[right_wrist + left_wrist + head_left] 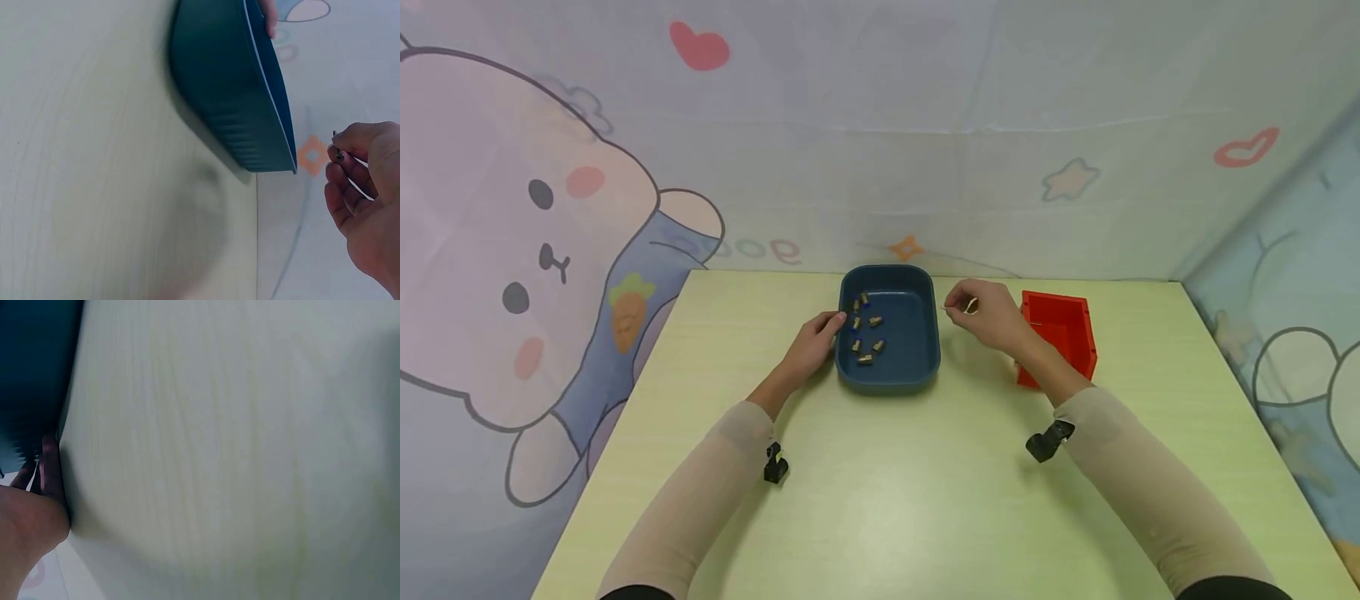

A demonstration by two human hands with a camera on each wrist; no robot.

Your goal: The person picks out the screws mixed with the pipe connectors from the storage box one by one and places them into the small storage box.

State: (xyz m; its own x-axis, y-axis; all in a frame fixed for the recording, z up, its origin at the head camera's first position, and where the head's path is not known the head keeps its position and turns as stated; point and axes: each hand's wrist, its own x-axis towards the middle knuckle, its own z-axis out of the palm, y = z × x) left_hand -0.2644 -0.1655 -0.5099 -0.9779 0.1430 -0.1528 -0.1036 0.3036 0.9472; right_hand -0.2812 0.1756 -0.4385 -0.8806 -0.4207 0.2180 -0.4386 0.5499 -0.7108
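Observation:
A dark blue tray (913,358) stands on the table, with several small brass-coloured fittings (865,360) in its left half. My left hand (808,346) grips the tray's left wall, thumb at the rim; in the left wrist view its fingers (51,472) lie along the outside. To the right of the tray and above the table, my right hand (988,312) pinches a thin, screw-like metal piece (339,157) between thumb and forefinger. Most of that piece is hidden by the fingertips.
A red open box (1078,333) stands to the right of the tray, partly covered by my right wrist and forearm. Behind the table's far edge hangs a printed cloth (865,167). Both sleeves carry a small black camera (1049,442).

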